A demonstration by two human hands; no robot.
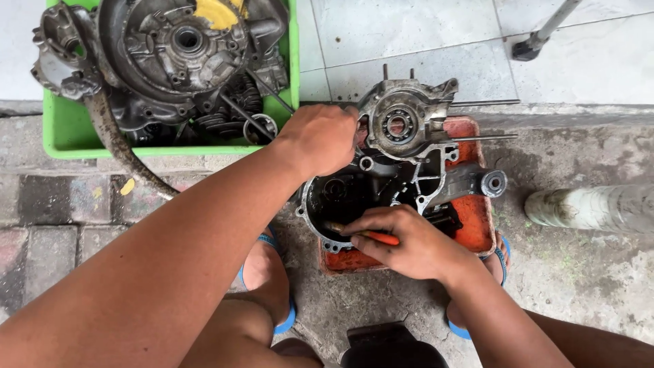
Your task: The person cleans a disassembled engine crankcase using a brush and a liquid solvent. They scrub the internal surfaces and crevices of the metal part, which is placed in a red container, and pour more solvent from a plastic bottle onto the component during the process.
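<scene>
At far left, a green plastic tray (58,133) holds removed engine covers and greasy parts, keeping them off the floor. The left hand (319,138) grips the upper edge of the engine crankcase half (409,146), fingers curled tight over it, apparently to steady the casting. The crankcase rests on a red tray (477,228) on the concrete floor, between the person's feet. The right hand (409,242) pinches an orange-handled tool (377,236), its tip directed into the round cavity at the crankcase's lower left.

Outdoor repair workshop: engine cases (409,157), parts tray (65,129)
</scene>
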